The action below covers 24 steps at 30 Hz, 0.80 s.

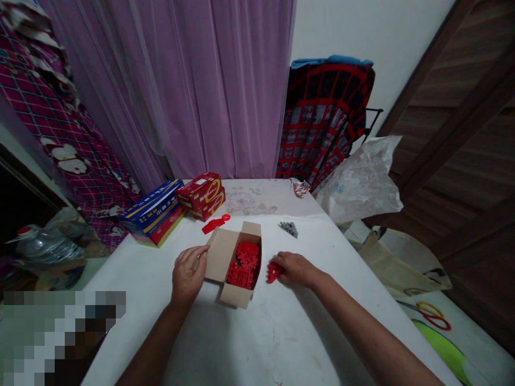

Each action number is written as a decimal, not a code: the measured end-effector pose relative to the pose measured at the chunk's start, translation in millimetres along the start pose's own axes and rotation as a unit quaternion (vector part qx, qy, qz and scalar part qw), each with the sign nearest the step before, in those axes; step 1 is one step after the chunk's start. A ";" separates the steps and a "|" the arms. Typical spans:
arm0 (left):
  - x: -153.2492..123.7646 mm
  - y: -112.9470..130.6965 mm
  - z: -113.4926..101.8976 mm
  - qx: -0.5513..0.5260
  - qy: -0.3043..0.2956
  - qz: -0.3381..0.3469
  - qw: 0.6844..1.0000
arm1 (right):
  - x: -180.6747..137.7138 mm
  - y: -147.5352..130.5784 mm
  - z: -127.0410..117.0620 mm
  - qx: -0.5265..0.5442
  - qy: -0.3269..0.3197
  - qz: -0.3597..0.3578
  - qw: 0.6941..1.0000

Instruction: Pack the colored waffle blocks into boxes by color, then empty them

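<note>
On the white-covered table (pixel 281 338), a small cardboard box (pixel 237 296) stands open, its flaps folded out and a heap of red toothed pieces (pixel 245 257) inside. From where I stand, the two hands are well apart, one to each side of it. The left hand (pixel 188 274) has its fingertips at the outer edge of the broad flap (pixel 221 254); whether they pinch it or only rest there I cannot tell. The right hand (pixel 293 268) is clasped on a red piece (pixel 272 272) low over the table, just beside the box and not touching it.

To my eye, the left hand does best with a light, steady touch: thin card like this would likely bend, or swing the box round, if tugged. The right calls for a firm hold that leaves the toothed edge free, since those notches look ready to catch on a neighbour. Care is due also toward the grey pieces (pixel 288 229) beyond the box and the flat red parts (pixel 213 225) near the red cartons (pixel 201 195); a wide sweep could scatter them.
</note>
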<state>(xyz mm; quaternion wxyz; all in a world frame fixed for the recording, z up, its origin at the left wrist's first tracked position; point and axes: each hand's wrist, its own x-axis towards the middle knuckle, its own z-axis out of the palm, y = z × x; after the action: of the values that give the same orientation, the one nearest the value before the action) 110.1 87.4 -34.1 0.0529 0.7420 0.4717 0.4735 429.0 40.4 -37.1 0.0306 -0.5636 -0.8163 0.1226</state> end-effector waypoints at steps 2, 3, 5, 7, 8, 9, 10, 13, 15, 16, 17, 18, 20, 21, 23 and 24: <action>-3.8 -1.9 6.0 0.000 0.043 -0.013 0.999 | 0.5 -2.5 1.6 -0.026 -0.010 0.010 1.000; -5.7 -3.2 9.6 -0.003 0.066 -0.020 0.998 | -0.6 -2.6 2.5 -0.033 -0.012 0.017 0.999; -10.6 -6.8 16.8 -0.013 0.109 -0.032 0.993 | -5.4 0.3 2.9 -0.033 -0.013 0.026 0.999; -16.6 -11.6 22.4 -0.020 0.145 -0.042 0.988 | -13.1 6.2 -1.6 -0.015 -0.011 0.036 0.999; -19.7 -14.1 24.1 -0.022 0.157 -0.048 0.986 | -17.0 9.3 -6.6 0.001 -0.003 0.045 0.999; -22.5 -16.4 25.1 -0.026 0.165 -0.055 0.985 | -20.4 11.4 -13.6 0.021 0.010 0.054 0.998; -24.9 -18.3 25.4 -0.032 0.168 -0.062 0.983 | -22.4 11.9 -22.3 0.043 0.028 0.059 0.997; -29.6 -21.4 24.4 -0.061 0.163 -0.081 0.981 | -16.5 -0.7 -51.5 0.088 0.081 0.050 0.992; -31.9 -22.0 24.1 -0.075 0.152 -0.087 0.982 | -2.4 -19.6 -65.3 0.083 0.100 0.033 0.991; -33.3 -22.4 24.3 -0.078 0.145 -0.091 0.982 | 6.3 -30.3 -68.8 0.068 0.103 0.025 0.992; -34.8 -22.9 24.8 -0.080 0.136 -0.095 0.983 | 15.1 -40.7 -70.0 0.050 0.102 0.018 0.993; -36.6 -23.7 25.5 -0.082 0.128 -0.099 0.983 | 23.5 -49.9 -69.1 0.031 0.097 0.013 0.995; -39.9 -25.8 27.2 -0.086 0.119 -0.099 0.984 | 37.0 -63.3 -63.1 -0.005 0.082 0.008 0.997; -41.2 -26.9 28.1 -0.088 0.117 -0.097 0.984 | 41.6 -67.3 -59.2 -0.018 0.074 0.009 0.997; -42.7 -28.6 29.7 -0.089 0.116 -0.095 0.985 | 46.7 -71.0 -52.1 -0.035 0.062 0.014 0.997; -42.9 -29.0 30.4 -0.089 0.115 -0.097 0.985 | 47.7 -71.7 -49.5 -0.039 0.057 0.017 0.997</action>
<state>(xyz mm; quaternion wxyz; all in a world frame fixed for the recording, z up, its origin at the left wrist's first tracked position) 109.6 82.3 -94.0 0.1096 0.6259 0.5001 0.5884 355.6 68.8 23.4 0.0531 -0.5844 -0.8076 0.0585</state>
